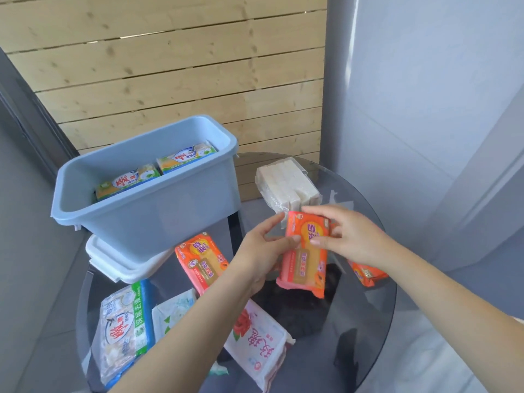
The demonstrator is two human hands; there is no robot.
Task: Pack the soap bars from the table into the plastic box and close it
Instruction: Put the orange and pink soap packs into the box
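Observation:
An open blue plastic box (147, 219) stands at the table's back left with two green-and-yellow soap packs (158, 173) inside. Its white lid (113, 262) lies under the box's front corner. Above the table's middle, both hands hold one orange soap pack (304, 259) upright: my left hand (263, 251) grips its left edge, my right hand (346, 236) its top right. Loose packs lie on the table: an orange one (198, 262), another orange one (365, 272) under my right wrist, a clear pack of white bars (286, 182), a green-blue pack (124, 330), a pale green one (173, 310) and a white-and-red one (258, 341).
The round dark glass table (363, 321) is small, and its front and right edges are close to my arms. A wooden slat wall (170, 66) rises behind the box, and grey panels (425, 109) stand to the right.

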